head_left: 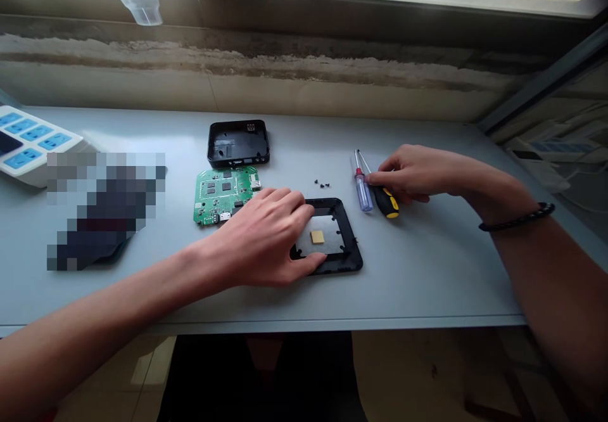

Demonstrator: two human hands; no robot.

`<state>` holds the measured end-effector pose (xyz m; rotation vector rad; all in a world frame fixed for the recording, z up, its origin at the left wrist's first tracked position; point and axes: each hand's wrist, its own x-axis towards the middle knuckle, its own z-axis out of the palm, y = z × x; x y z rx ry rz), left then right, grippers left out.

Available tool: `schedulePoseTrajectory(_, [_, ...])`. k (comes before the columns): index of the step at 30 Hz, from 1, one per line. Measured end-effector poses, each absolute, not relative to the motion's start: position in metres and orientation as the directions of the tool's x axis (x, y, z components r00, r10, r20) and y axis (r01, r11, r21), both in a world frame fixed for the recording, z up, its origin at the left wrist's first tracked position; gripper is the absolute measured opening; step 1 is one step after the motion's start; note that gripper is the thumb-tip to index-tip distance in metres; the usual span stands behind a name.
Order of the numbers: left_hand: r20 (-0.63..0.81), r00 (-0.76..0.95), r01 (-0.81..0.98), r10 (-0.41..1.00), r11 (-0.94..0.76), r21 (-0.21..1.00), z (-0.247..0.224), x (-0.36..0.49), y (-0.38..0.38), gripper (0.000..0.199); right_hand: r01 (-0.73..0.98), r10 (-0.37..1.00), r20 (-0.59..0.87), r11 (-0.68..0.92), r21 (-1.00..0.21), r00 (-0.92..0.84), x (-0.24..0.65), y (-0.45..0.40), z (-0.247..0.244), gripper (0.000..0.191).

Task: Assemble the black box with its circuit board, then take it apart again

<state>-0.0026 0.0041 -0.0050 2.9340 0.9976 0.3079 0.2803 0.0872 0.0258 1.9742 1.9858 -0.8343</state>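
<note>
My left hand (270, 238) grips the left side of a black plastic cover (352, 258), thumb along its near edge and fingers over the far side. Inside the cover lie a silver metal plate (330, 229) and a small yellowish square pad (316, 237). A green circuit board (213, 189) sits just left of that hand, partly hidden by it. On the right, my right hand (408, 172) has its fingers closed at the upper handle of a black-and-yellow screwdriver (387, 203), which lies on the table. Beside it rests a screwdriver with a clear bluish handle (363, 195).
Several small black screws (323, 185) lie beyond the cover. A black casing shell (239, 143) stands behind the board. To the left are a blurred dark object (104, 219) and a white power strip (40, 146). The table's front edge (403, 322) runs below my arms.
</note>
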Motion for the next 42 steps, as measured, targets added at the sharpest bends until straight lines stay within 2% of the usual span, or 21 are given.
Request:
schedulePoseTrajectory(5, [0.186,0.795,0.58,0.578,-0.813,0.049,-0.006,-0.003,0.004,0.043,0.974,0.844,-0.53,-0.045,-0.22,-0.081,0.281,0.085,0.029,0.062])
schedulePoseTrajectory(9, [0.2,0.793,0.578,0.575,-0.814,0.046,-0.009,-0.003,0.005,0.042,0.98,0.851,-0.519,-0.02,-0.198,-0.087,0.282,0.085,0.029,0.075])
schedulePoseTrajectory(12, [0.205,0.79,0.578,0.577,-0.813,0.06,-0.011,-0.005,0.006,0.041,0.974,0.868,-0.492,-0.046,-0.221,-0.071,0.282,0.085,0.03,0.076])
schedulePoseTrajectory(15, [0.207,0.791,0.572,0.575,-0.816,0.084,-0.013,-0.006,0.007,0.04,0.963,0.915,-0.404,-0.108,-0.245,0.0,0.28,0.083,0.032,0.068])
schedulePoseTrajectory(19, [0.208,0.792,0.572,0.574,-0.817,0.076,-0.014,-0.006,0.008,0.043,0.924,0.981,-0.186,-0.125,-0.36,0.06,0.273,0.075,0.036,0.052])
schedulePoseTrajectory(22, [0.203,0.792,0.579,0.575,-0.814,0.045,-0.014,-0.005,0.007,0.044,0.896,1.0,-0.024,-0.012,-0.445,0.002,0.267,0.066,0.038,0.045])
schedulePoseTrajectory(26, [0.207,0.793,0.584,0.573,-0.812,0.01,-0.013,-0.005,0.006,0.045,0.812,0.966,0.143,0.257,-0.524,-0.214,0.26,0.054,0.037,0.044])
schedulePoseTrajectory(29, [0.227,0.798,0.573,0.559,-0.82,0.006,-0.012,-0.004,0.006,0.043,0.726,0.909,0.181,0.411,-0.551,-0.377,0.254,0.045,0.035,0.044])
schedulePoseTrajectory(32, [0.251,0.798,0.564,0.547,-0.826,0.005,-0.012,-0.005,0.006,0.042,0.685,0.857,0.163,0.492,-0.537,-0.488,0.249,0.038,0.032,0.034])
schedulePoseTrajectory(34, [0.272,0.797,0.559,0.539,-0.829,0.002,-0.013,-0.005,0.006,0.042,0.672,0.831,0.155,0.528,-0.519,-0.534,0.246,0.036,0.03,0.028])
schedulePoseTrajectory(39, [0.336,0.79,0.546,0.514,-0.838,-0.002,-0.015,-0.006,0.006,0.04,0.556,0.73,0.306,0.671,-0.492,-0.611,0.246,0.041,0.022,0.023])
schedulePoseTrajectory(42, [0.366,0.786,0.538,0.498,-0.843,-0.008,-0.015,-0.005,0.006,0.04,0.54,0.708,0.318,0.695,-0.476,-0.631,0.245,0.043,0.019,0.024])
